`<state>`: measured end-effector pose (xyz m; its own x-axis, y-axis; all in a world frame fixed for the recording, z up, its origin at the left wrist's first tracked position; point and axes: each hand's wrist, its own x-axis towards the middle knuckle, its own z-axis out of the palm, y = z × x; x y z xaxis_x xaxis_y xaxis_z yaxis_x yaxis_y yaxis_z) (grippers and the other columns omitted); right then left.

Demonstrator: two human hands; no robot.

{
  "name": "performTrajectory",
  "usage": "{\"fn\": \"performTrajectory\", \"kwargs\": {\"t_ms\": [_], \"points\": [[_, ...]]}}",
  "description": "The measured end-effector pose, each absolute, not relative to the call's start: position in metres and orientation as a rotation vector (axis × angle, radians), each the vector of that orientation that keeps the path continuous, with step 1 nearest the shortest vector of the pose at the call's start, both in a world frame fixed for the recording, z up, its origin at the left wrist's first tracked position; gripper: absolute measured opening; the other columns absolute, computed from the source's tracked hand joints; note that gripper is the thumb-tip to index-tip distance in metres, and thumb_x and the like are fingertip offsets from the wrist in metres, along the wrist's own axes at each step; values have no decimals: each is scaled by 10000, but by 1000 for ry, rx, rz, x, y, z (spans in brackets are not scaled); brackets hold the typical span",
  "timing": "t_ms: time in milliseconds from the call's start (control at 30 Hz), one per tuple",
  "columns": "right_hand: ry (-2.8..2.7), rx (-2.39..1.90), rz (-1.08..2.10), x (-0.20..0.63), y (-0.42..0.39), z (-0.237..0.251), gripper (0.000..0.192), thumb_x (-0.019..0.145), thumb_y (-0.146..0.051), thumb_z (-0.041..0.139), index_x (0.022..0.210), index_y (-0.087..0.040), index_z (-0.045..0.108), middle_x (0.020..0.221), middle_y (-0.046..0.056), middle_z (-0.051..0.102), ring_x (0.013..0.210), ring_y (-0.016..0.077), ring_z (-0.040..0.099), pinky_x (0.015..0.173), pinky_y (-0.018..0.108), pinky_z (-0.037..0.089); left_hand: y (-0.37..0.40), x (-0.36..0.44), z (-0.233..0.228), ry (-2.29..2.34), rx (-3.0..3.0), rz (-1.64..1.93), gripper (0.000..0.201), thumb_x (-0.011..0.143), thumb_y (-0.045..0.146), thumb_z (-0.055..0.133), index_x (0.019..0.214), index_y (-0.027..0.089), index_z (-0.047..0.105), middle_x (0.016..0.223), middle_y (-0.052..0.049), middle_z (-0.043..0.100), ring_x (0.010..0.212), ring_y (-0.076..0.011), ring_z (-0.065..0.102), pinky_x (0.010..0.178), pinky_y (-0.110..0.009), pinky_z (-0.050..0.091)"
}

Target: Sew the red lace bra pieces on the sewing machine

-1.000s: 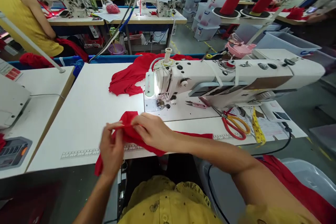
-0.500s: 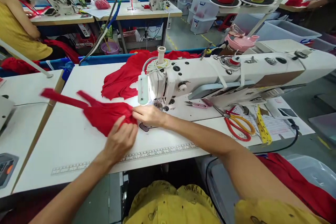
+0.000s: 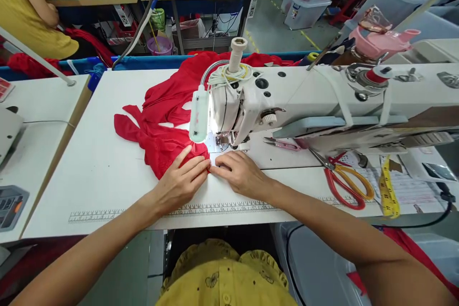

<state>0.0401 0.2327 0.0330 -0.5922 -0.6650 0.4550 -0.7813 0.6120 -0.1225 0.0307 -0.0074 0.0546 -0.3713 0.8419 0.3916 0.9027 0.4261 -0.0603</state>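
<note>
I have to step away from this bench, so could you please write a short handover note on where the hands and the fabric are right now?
Left hand: flat, palm down on the red fabric piece, fingers toward the needle.
Right hand: flat on the white table, fingertips at the fabric's edge, just in front of the presser foot.
Fabric: spread left of the sewing machine, its near edge lying in front of the foot; more red cloth lies behind it.
Scissors and yellow tape measure lie to the right.
Done: piece laid flat by the foot. Left: no stitching shows.
</note>
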Motion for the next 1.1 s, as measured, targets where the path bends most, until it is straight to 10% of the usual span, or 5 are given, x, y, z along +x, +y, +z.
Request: {"fn": "performTrajectory", "kwargs": {"t_ms": [133, 433, 1100], "points": [[-2492, 1136, 444, 42, 233, 30, 416, 912, 8, 492, 1244, -199, 633, 977, 47, 641, 890, 174, 497, 782, 319, 342, -19, 15, 46, -2444, -1623, -457, 286, 956, 4, 460, 1173, 122, 603, 1348, -151, 618, 1332, -281, 520, 1218, -709, 176], [-2626, 990, 305, 35, 247, 30, 602, 813, 65, 437, 1328, -204, 596, 1011, 62, 657, 759, 176, 446, 809, 360, 329, -1, -16, 36, -2491, -1512, -786, 170, 1006, 105, 505, 1134, 118, 616, 1281, -174, 643, 1149, -239, 637, 1083, -490, 480], [-2506, 886, 384, 33, 254, 19, 413, 838, -3, 442, 1116, -142, 713, 842, 93, 605, 868, 230, 497, 834, 383, 360, 15, -28, 35, -2490, -1485, -812, 263, 1014, 71, 436, 1218, 129, 594, 1240, -141, 645, 1190, -235, 615, 1047, -418, 545]]}}
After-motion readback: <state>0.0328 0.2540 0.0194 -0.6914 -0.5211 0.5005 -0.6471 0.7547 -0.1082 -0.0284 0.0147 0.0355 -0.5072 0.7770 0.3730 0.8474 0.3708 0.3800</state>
